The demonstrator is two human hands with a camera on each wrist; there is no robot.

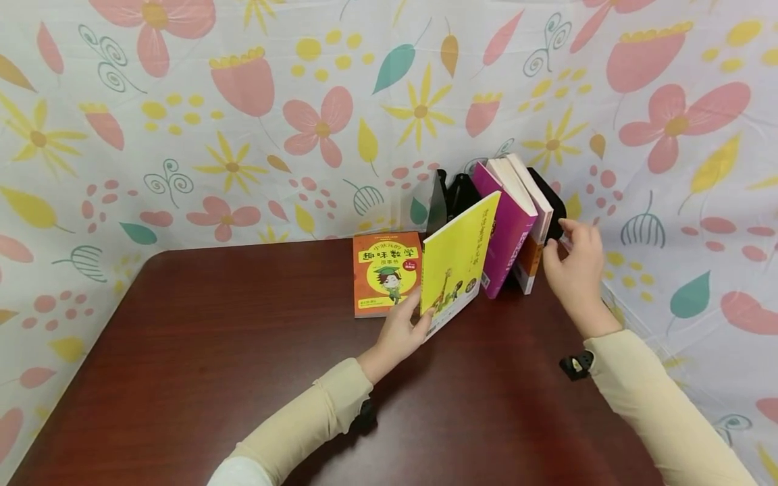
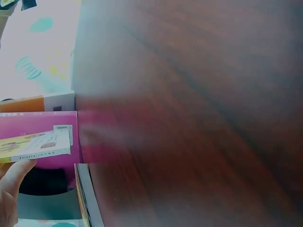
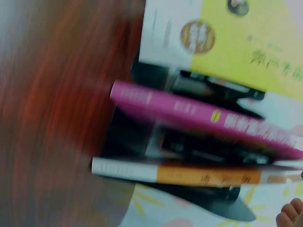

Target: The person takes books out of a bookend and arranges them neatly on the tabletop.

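Beyond the left grip [image 1: 398,335], the red book [image 1: 387,273] is lying flat, seemingly unplaced; that grip is pinching the yellow book [image 1: 454,250], apparently next to racking. Rightward, the purple book [image 1: 512,239] and orange book [image 1: 530,260] are already standing beside the right grip [image 1: 579,273], narrowly parted, seemingly holding nothing.

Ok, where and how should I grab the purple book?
Probably pinch the purple book across its spine, coming from the near side: it stands leaning with its spine facing outward, and the right wrist view shows gaps on both sides of it for thumb and fingers.
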